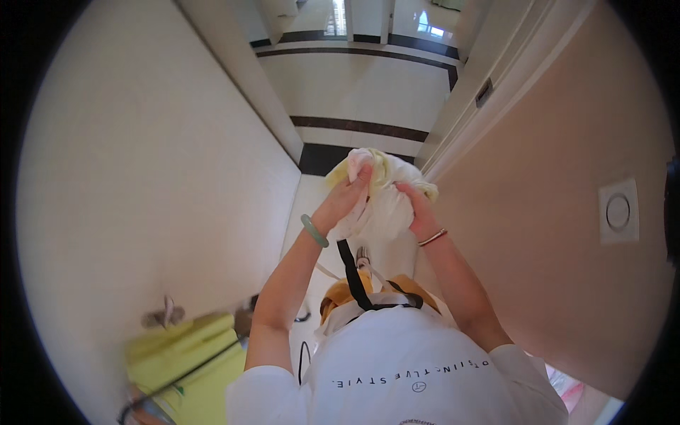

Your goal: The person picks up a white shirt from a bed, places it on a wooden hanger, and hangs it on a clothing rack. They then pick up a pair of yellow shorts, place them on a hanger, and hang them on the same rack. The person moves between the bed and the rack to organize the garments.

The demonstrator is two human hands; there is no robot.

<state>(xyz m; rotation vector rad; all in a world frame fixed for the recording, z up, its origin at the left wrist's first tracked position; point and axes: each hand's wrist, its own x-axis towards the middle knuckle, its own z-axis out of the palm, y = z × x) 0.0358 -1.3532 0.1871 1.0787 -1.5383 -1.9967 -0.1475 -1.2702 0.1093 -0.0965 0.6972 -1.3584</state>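
A crumpled bundle of soft white and pale yellow cloth (pixel 387 170) is held out in front of my body. My left hand (pixel 345 198) grips its left side, thumb near a pinkish-white fold at the top. My right hand (pixel 419 208) has its fingers closed round the right side. A thin, whitish, partly see-through part hangs down between the two hands. Whether it is more cloth or a plastic bag, I cannot tell. A green bangle circles my left wrist and a thin metal one my right. The folds hide some fingertips.
An open doorway leads to a pale floor with dark bands (pixel 361 127). A white door (pixel 163 142) with a handle (pixel 164 313) stands left, a wall with a round switch (pixel 618 212) right. Yellow-green fabric (pixel 188 354) hangs by a dark bar at lower left. A black strap (pixel 350 269) dangles before me.
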